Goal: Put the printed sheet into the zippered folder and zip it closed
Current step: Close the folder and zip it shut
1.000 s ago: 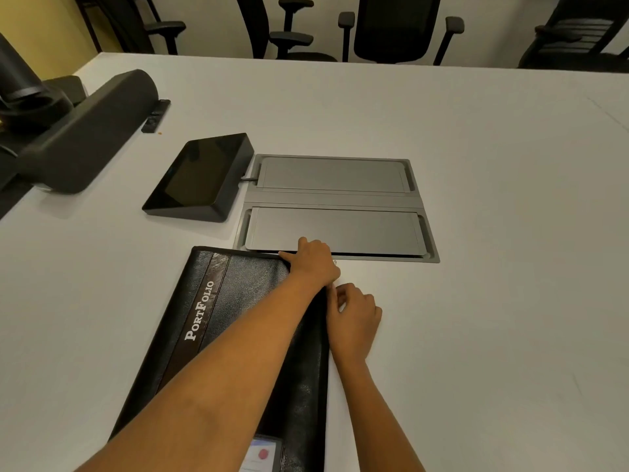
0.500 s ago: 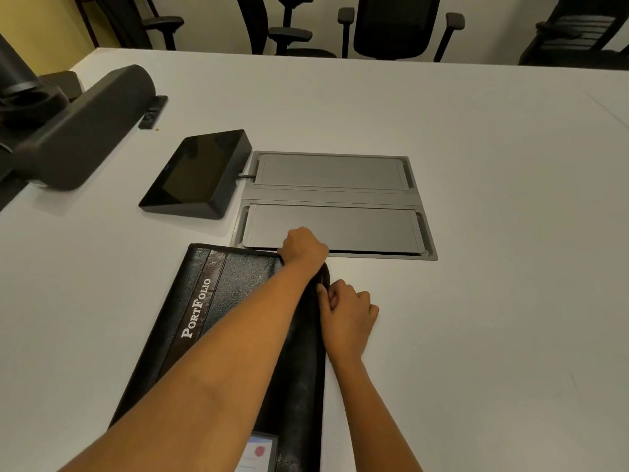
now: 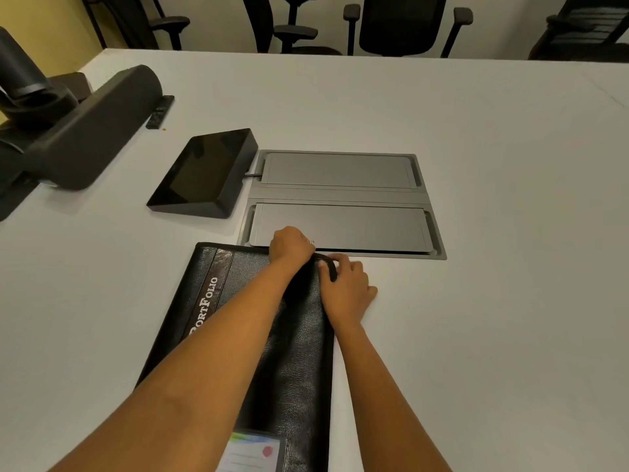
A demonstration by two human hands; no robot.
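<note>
The black leather zippered folder point(image 3: 299, 352), marked "PortFolio", lies flat and closed on the white table point(image 3: 476, 301). My left hand point(image 3: 291, 247) is curled into a fist on the folder's far edge, near its far right corner; whatever its fingers pinch is hidden. My right hand point(image 3: 347, 291) presses on that far right corner, with the thumb over the rounded edge. The printed sheet is not in sight. A small card point(image 3: 252, 453) shows in a clear pocket at the folder's near end.
A grey two-lid cable hatch point(image 3: 340, 195) is set into the table just beyond my hands. A black tilted touch panel point(image 3: 204, 172) sits to its left, and a dark bar-shaped device point(image 3: 92, 127) further left. Office chairs point(image 3: 401, 25) line the far edge.
My left hand has slid left along the folder's far edge. My right hand has moved up to the far right corner.
</note>
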